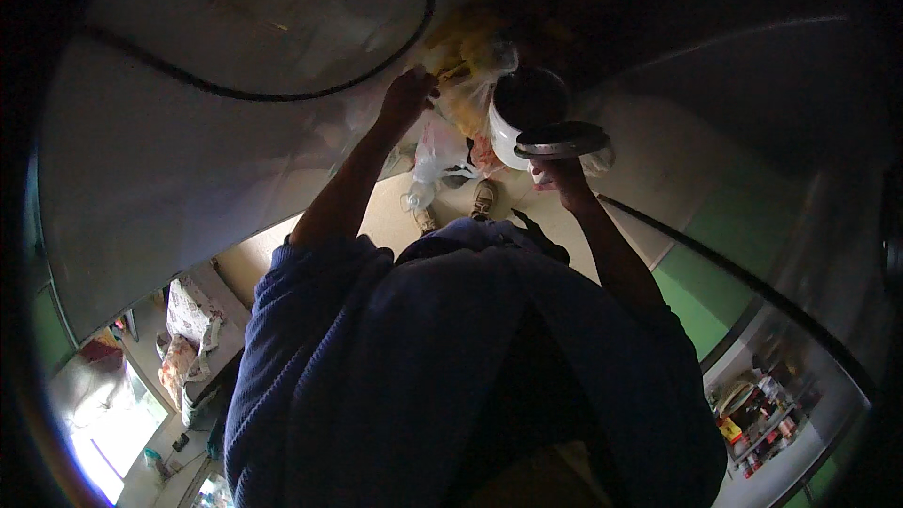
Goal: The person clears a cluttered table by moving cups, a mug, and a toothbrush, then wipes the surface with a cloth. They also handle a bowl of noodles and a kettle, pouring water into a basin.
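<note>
My left hand is raised at upper centre, beside some yellowish plastic bags; its fingers are bent, and whether they grip anything is too dark to see. My right hand holds a round lid with a metallic-looking rim from below, tilted in front of a white bucket. The bucket's dark mouth is uncovered, and its contents do not show. Below the bags hangs or lies a clear plastic bag; I cannot tell which. A reddish bag is near the bucket's base.
A large pale panel with a dark curved seal spans the upper left. My shoes stand on light floor tiles. Shelves with bottles and packets are at lower right; a patterned cloth lies at lower left near a bright window.
</note>
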The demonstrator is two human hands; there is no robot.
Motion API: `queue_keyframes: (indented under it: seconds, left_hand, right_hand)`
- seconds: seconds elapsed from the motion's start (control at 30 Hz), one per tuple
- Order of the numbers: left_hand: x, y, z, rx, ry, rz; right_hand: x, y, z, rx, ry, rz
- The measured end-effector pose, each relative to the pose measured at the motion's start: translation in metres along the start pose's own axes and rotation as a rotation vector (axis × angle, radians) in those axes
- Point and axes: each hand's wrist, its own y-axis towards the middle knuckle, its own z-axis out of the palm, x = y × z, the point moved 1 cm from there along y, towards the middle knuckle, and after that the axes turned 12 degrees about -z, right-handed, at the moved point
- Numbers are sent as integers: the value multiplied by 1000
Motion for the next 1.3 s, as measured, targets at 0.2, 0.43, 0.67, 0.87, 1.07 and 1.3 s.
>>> queue_keyframes:
  seconds: [0.2, 0.43, 0.67, 0.87, 1.07, 1.3]
  left_hand:
    - [33, -74, -13, -90, 86, -97]
    - [80, -132, -13, -145, -21, -171]
    - [102, -145, -19, -229, 83, -153]
    - [118, -158, -30, -408, 560, -20]
    - [71, -174, -31, -445, 1102, -50]
    - [-71, -173, -2, -274, 1034, 146]
  right_hand:
    - [1, -5, 3, -31, 35, -23]
    - [6, -6, 6, -69, 41, 6]
    - [1, -3, 5, -77, 21, 25]
    - [1, -5, 5, -75, 5, 20]
    - [-2, -6, 2, -40, 28, 32]
    - [5, -7, 9, -73, -12, 13]
